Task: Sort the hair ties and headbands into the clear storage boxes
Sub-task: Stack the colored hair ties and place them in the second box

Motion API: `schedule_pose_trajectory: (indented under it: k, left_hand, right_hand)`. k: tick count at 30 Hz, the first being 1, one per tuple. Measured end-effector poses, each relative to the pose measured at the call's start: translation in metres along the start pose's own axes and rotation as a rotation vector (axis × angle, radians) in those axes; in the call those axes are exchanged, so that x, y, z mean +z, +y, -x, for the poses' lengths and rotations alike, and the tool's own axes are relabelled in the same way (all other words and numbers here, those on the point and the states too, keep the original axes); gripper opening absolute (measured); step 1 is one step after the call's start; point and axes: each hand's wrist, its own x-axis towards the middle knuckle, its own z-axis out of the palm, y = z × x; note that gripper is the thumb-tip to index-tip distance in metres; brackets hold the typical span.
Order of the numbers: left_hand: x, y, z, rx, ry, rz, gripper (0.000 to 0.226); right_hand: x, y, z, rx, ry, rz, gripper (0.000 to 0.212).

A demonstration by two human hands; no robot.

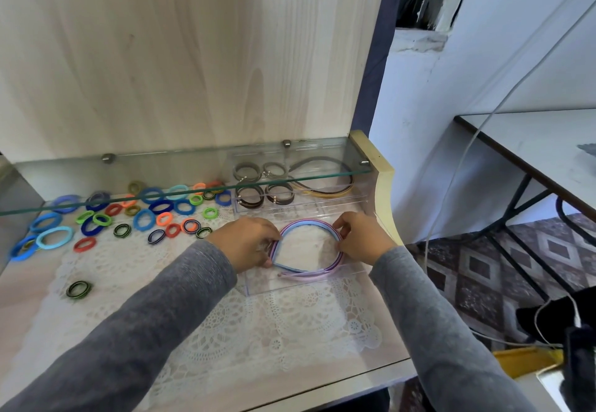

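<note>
A stack of thin pink, purple and blue headbands [308, 226] lies inside the near clear storage box [290, 285]. My left hand [246, 242] pinches the stack's left side, and my right hand [361, 237] grips its right side. Behind it stands a second clear box [325, 206] holding brown hair ties [250, 197] and dark and tan headbands [325, 190]. Several loose hair ties [145, 219] in blue, green, orange and striped colours lie scattered on the left of the shelf. One green-black tie [78, 289] lies apart, nearer to me.
A white lace doily [225, 324] covers the wooden shelf. A glass shelf [161, 197] juts out above the hair ties and the far box. A grey table [535, 144] and white cables [451, 182] are on the right.
</note>
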Motion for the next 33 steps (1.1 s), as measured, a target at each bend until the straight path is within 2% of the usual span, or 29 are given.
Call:
schedule_pose_trajectory:
  k: [5,11,19,21,23,25,27,30,33]
  left_hand:
    - [0.001,0.000,0.000,0.010,0.020,0.008,0.054]
    - [-0.004,0.002,0.001,0.030,-0.039,0.004,0.055]
    - [0.002,-0.003,0.000,0.020,0.008,0.023,0.049]
    - [0.002,-0.001,0.002,0.024,0.015,0.040,0.047]
    - [0.004,0.000,0.005,0.017,0.063,0.073,0.040]
    - [0.008,0.003,0.008,-0.020,0.107,0.100,0.039]
    - [0.011,0.006,0.010,-0.060,0.139,0.104,0.044]
    - [0.018,0.009,0.011,-0.098,0.158,0.065,0.049]
    - [0.025,0.007,0.012,-0.108,0.164,0.023,0.048]
  right_hand:
    - [-0.002,-0.001,0.003,-0.020,0.006,0.006,0.030]
    - [0.003,-0.001,0.002,-0.036,0.090,0.046,0.023]
    - [0.007,-0.002,0.002,-0.016,0.125,0.029,0.027]
    - [0.011,-0.005,0.005,-0.060,0.200,0.042,0.029]
    - [0.014,-0.011,0.011,-0.185,0.253,0.037,0.029]
    - [0.019,-0.019,0.015,-0.302,0.223,0.031,0.029]
    - [0.025,-0.025,0.016,-0.342,0.135,0.072,0.031]
    - [0.030,-0.026,0.016,-0.300,0.051,0.172,0.034]
    - [0.028,-0.023,0.016,-0.223,0.067,0.153,0.038]
